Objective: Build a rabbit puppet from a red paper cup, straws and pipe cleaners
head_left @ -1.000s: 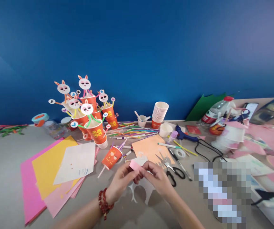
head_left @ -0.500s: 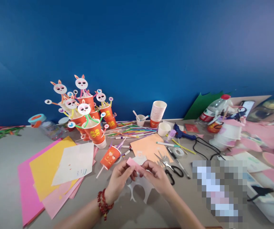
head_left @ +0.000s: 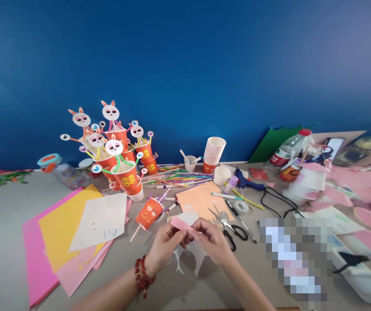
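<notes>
Between my two hands is a small strip of pink paper [head_left: 179, 223]. My left hand [head_left: 165, 242], with a red bead bracelet at the wrist, pinches it from the left. My right hand [head_left: 212, 240] grips its right end, fingers curled. Below them on the table lies a white paper scrap [head_left: 199, 256] with round holes cut out, partly hidden by my hands. To the right rest the scissors [head_left: 228, 224] with black handles. An orange paper cup [head_left: 149, 214] lies tipped over to the left, purple pipe cleaners sticking out of it.
Several orange cups with rabbit faces [head_left: 127, 178] stand at the back left. Coloured paper sheets [head_left: 56, 229] lie on the left. Behind are a stack of cups [head_left: 214, 151], a blue glue gun [head_left: 249, 183] with its cord, and a bottle [head_left: 285, 151]. Part of the right side is pixelated.
My left hand has shifted slightly along the pink paper strip, and the strip sits a little differently between my fingers. Both hands still hold it; the rest looks the same.
</notes>
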The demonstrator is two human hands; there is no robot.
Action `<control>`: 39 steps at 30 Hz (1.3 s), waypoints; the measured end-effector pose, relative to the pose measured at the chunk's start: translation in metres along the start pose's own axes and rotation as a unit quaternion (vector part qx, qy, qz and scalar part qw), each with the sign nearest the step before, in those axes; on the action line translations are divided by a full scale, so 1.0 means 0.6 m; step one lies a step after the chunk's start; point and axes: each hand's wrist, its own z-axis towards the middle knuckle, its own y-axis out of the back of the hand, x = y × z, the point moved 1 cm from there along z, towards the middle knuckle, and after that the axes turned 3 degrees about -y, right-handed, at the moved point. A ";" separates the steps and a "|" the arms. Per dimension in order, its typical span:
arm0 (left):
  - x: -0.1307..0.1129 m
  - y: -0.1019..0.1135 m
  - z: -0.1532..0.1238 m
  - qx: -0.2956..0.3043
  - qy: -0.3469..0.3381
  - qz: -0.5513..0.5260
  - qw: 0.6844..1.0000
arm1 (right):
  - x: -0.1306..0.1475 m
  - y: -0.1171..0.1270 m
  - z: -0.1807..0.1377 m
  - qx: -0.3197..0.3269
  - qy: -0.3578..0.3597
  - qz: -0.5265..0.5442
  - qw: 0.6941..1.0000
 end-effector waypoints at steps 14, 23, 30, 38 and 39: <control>-0.002 0.006 0.017 0.002 -0.022 -0.001 1.000 | -0.069 0.157 -0.095 -0.200 -0.058 -0.577 0.790; -0.009 0.004 0.018 0.007 -0.022 -0.007 1.000 | -0.058 0.173 -0.081 -0.142 -0.111 -0.561 0.808; -0.017 0.005 0.022 -0.008 -0.023 -0.011 1.000 | -0.038 0.188 -0.077 -0.127 -0.163 -0.433 0.877; -0.045 0.027 0.033 -0.059 -0.062 0.003 0.996 | -0.040 0.176 -0.074 -0.106 -0.158 -0.156 0.969; -0.046 0.028 0.032 -0.063 -0.064 0.007 0.996 | -0.040 0.170 -0.073 -0.095 -0.158 -0.129 0.974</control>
